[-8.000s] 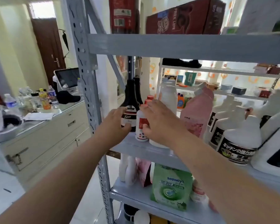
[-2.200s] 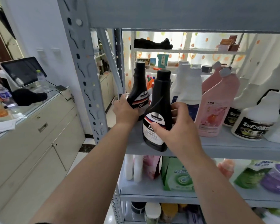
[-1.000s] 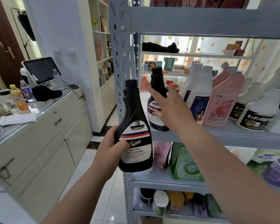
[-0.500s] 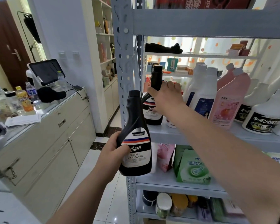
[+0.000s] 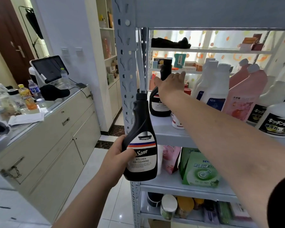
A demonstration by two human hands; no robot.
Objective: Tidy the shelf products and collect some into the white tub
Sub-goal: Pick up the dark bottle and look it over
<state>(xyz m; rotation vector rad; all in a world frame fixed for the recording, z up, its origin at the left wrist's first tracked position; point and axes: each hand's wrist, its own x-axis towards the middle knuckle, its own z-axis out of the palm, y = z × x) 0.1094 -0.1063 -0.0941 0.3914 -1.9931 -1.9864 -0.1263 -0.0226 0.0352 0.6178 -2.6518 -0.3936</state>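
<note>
Left hand: We see the left hand [image 5: 117, 160] wrapped round the lower body of a black bottle [image 5: 141, 145]. The bottle is upright and off the shelf, in front of the grey post [image 5: 125, 79], with its "Kitchen Oil Cleaning" label facing us.
Right hand: The right hand [image 5: 171, 84] reaches far in with its fingers straight and loosely spread. It lies across the neck of a second black bottle [image 5: 160, 104], and we cannot tell if it touches.
Middle shelf: The shelf [image 5: 160, 125] carries that second bottle at its left end. A small white bottle [image 5: 177, 123] stands just right of it, partly behind the forearm. Further right stand tall white bottles [image 5: 211, 89], pink bottles [image 5: 243, 99] and white jugs [image 5: 276, 122] with black labels.
Lower shelf: A pink pouch [image 5: 171, 158] and a green pouch [image 5: 199, 168] stand side by side.
Bottom shelf: Jars [image 5: 169, 206] stand here, too blurred to read.
Counter: The counter [image 5: 56, 112] on the left holds drink bottles [image 5: 25, 97] and a screen [image 5: 48, 68].
Change: Half a second ago the right hand curled round the second bottle's neck; now its fingers have straightened. The left hand keeps its grip.
</note>
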